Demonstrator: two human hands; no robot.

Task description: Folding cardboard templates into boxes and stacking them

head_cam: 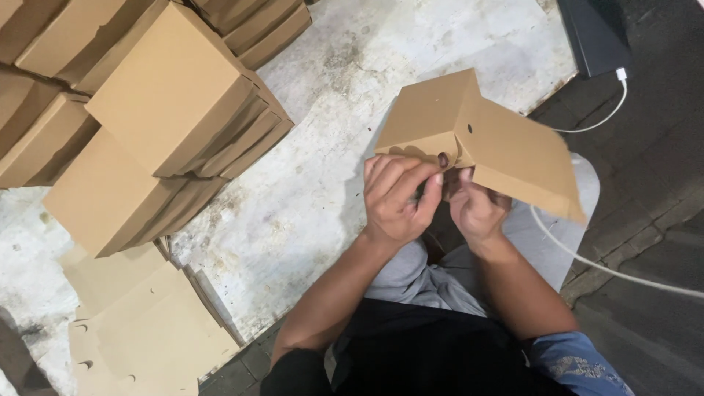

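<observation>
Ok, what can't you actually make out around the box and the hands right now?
Head view only:
- Cardboard box: inside hidden by its own panels.
- Left hand and right hand: fingertips tucked under the box's edge.
- Stacked boxes: cut off by top-left edge.
- White cable: runs off right edge.

Colours: mostly plain tan cardboard.
Held box (480, 143) tan with small dark holes; stacked boxes (172, 95) and flat blanks (143, 330) same tan. Board (381, 59) stained white-grey. Cable (609, 268) white, trousers (418, 275) grey, floor (653, 161) dark grey.
</observation>
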